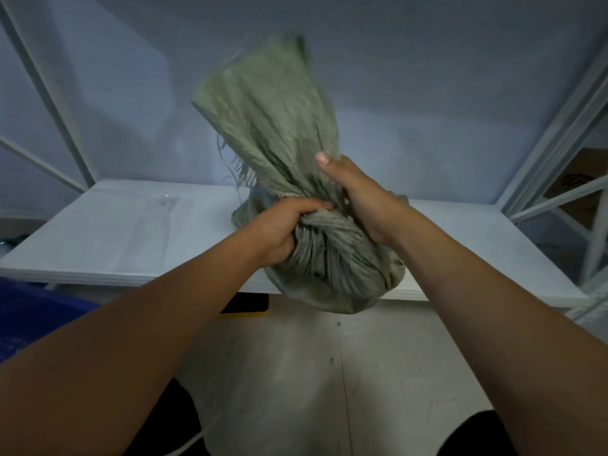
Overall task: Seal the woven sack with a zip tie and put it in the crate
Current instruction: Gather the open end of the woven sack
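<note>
Head view: woven sack [332, 268] is held at shelf [131, 232] edge, neck twisted & gripped by left hand [279, 227] and right hand [357, 195]. Gathering step, prob.; zip tie unseen, must be fetched next.

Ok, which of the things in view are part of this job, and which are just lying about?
For the job: woven sack, its neck twisted; left hand and right hand, both gripping that neck; blue crate, lower left, partly in view. No zip tie shows.
Lying about: white table; cardboard box on the right rack; yellow-and-black object under the table.
</note>
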`<state>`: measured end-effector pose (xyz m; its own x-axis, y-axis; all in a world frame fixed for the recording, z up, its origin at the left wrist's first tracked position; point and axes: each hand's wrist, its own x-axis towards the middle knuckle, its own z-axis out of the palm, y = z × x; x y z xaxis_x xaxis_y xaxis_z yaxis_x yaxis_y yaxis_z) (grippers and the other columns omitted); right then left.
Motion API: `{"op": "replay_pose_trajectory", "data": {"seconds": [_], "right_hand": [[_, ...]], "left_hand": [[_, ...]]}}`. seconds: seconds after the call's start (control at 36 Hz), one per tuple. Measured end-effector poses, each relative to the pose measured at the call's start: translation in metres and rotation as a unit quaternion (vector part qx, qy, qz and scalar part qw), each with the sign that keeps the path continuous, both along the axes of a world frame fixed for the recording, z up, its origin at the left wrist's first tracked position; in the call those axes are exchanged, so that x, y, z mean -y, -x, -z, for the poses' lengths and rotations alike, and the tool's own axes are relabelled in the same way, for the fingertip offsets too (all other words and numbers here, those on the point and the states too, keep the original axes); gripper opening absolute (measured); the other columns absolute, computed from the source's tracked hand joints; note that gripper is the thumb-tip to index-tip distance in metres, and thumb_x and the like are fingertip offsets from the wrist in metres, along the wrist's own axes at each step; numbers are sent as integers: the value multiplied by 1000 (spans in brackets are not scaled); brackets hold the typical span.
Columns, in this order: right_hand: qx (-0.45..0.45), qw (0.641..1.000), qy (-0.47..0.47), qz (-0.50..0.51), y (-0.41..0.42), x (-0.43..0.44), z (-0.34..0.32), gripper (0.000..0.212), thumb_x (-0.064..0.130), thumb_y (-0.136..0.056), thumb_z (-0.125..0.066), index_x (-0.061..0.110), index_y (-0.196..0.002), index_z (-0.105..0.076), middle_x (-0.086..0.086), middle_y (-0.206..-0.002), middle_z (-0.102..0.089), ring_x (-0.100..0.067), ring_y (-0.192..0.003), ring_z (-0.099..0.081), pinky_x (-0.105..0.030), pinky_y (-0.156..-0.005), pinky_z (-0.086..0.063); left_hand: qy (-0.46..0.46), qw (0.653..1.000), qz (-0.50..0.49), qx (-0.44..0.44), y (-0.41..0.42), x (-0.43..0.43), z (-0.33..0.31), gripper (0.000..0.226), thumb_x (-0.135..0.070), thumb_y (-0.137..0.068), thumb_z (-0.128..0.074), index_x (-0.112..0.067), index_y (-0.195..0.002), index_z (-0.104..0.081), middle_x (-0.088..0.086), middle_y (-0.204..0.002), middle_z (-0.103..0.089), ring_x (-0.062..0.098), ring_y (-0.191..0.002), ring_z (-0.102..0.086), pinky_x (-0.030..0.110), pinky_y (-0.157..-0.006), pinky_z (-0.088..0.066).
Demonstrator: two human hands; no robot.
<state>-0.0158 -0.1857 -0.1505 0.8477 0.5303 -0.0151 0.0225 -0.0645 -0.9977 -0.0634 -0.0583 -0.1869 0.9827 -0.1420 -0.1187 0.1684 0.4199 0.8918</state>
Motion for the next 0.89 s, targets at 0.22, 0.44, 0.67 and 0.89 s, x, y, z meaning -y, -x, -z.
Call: {"op": "replay_pose_trajectory", "data": {"seconds": [0.22,0.44,0.67,0.89], "right_hand": [[23,999,31,-24,10,-23,21,110,23,-79,-86,26,-161,-14,5,-153,-45,-8,-125,-53,-13,-86,-49],[-2,998,35,-47,3,-25,27,92,14,-82,-82,18,-156,-27,-1,-144,-53,-16,-127,-56,-21,-93,-50],[31,996,75,-48,-2,-24,31,78,9,-73,-89,12,-140,-48,-6,-124,-69,-19,-113,-69,-39,-98,-56],[361,856,371,1,2,-29,30,63,22,-82,-70,21,-135,-36,-3,-99,-62,-24,-86,-62,-37,-72,-53]], "left_hand": [[70,988,-138,-9,-17,2,4,23,-10,-98,-41,-8,-108,-61,8,-93,-61,17,-89,-62,26,-72,-52],[-9,980,-190,-49,-19,-7,0,19,-17,-91,-56,-11,-95,-74,17,-93,-70,28,-88,-68,35,-76,-55],[9,985,-157,-75,-17,-13,-5,20,-25,-94,-61,-10,-90,-74,10,-84,-77,22,-77,-73,31,-73,-57],[113,971,-199,-75,-18,-16,-5,11,-15,-91,-65,-7,-93,-72,11,-93,-74,25,-89,-70,35,-83,-56]]}}
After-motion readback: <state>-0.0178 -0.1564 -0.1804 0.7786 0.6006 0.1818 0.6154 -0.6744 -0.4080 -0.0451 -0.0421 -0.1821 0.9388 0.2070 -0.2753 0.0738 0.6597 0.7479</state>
